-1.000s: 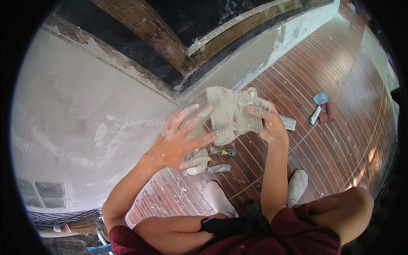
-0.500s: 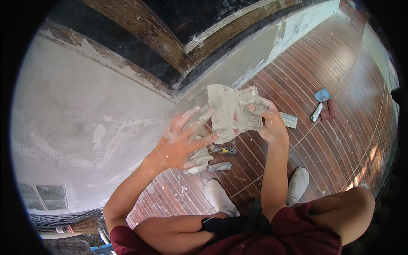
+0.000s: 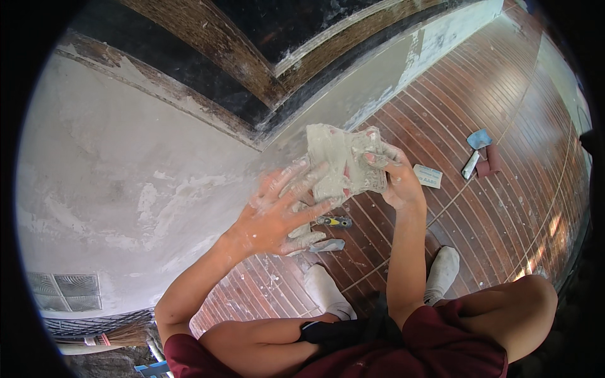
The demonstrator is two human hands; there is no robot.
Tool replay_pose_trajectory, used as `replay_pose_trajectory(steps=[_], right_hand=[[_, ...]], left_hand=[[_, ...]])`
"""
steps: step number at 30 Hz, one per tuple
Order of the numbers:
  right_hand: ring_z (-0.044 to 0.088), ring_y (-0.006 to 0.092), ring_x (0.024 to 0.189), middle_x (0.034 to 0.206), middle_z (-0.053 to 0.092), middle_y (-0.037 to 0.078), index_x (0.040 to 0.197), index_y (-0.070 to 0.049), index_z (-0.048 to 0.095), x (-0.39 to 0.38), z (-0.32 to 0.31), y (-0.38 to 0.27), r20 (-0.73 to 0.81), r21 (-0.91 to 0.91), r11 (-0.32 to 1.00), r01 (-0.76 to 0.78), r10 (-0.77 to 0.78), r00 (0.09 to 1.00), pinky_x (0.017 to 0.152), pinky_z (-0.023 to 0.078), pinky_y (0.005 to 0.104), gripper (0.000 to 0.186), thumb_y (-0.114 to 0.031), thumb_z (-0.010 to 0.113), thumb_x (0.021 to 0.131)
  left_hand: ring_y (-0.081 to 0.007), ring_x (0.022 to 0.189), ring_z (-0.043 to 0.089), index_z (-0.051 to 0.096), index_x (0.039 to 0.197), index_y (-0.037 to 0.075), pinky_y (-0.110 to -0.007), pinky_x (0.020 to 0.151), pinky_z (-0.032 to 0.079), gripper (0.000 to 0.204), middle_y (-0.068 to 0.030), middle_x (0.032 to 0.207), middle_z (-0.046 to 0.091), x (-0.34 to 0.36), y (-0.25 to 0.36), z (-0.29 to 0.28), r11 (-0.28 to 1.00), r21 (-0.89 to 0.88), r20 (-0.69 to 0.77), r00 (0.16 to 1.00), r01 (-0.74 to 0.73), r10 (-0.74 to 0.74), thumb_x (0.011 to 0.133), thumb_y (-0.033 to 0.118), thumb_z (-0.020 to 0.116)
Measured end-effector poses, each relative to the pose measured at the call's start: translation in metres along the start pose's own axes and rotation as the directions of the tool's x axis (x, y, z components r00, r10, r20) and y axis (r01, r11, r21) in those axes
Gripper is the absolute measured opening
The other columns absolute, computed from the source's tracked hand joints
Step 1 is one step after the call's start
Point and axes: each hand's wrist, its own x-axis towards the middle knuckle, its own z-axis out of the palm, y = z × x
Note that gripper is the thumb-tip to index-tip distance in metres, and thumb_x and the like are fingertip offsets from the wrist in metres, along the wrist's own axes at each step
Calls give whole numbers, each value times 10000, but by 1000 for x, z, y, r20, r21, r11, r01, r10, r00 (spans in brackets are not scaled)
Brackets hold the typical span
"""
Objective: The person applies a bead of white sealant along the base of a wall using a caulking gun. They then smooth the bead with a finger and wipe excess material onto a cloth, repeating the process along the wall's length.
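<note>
My right hand (image 3: pixel 393 175) grips the right side of a flat, roughly rectangular piece (image 3: pixel 334 157) coated in grey-white putty, its thumb on the upper face. Red patches show through the coating, and what lies under it I cannot make out. My left hand (image 3: pixel 271 211), smeared with putty, has its fingers spread near the piece's lower left edge. Below that hand lies a whitish, putty-covered lump (image 3: pixel 304 240), partly hidden. Beside it are a tool with a yellow and black handle (image 3: pixel 334 222) and a flat grey piece (image 3: pixel 328 246).
A patchy plastered wall (image 3: pixel 126 170) rises at the left, under a weathered wooden frame (image 3: pixel 252 75). On the red-brown striped floor (image 3: pixel 485 233) lie a pale printed card (image 3: pixel 428 176), a blue scrap (image 3: pixel 479 139), a whitish bar (image 3: pixel 471 164) and a curled red-brown sheet (image 3: pixel 489 162).
My left hand has shifted slightly right, its fingers now overlapping the lower left of the coated piece a little more. My right hand keeps its hold almost unmoved.
</note>
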Motion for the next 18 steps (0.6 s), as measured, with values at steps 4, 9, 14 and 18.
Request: replay_pose_trajectory(steps=[4,9,14,18], right_hand=[[691,197,911,1057,661,144,1148,79,585,0,-1,0,-9,-5,1000,-8,8,1000,752,610,330,307,-46,633,872],[692,192,904,1044,668,141,1144,75,593,-2,-1,0,-7,3,1000,-17,17,1000,740,609,327,307,-53,643,869],[697,206,899,1040,674,147,1146,79,592,-4,1,-2,10,8,1000,-28,28,1000,757,607,332,311,-36,641,861],[704,227,891,1032,677,159,1148,88,584,-4,2,-2,6,33,999,-35,35,999,757,613,340,312,3,620,849]], left_hand=[[-383,1378,294,567,1325,290,-542,1103,292,578,-143,1503,330,0,3,3,998,13,-32,997,-64,64,799,484,707],[-403,1395,247,509,1379,290,-556,1116,269,710,-165,1516,291,0,-8,1,985,-14,-58,983,173,-174,724,401,760],[-412,1416,203,478,1404,305,-564,1125,254,865,-154,1553,235,0,-12,-1,979,-66,-22,980,195,-197,608,344,814],[-409,1422,198,481,1401,323,-569,1128,249,884,-134,1568,223,0,-8,0,996,-57,48,997,68,-66,586,363,821]])
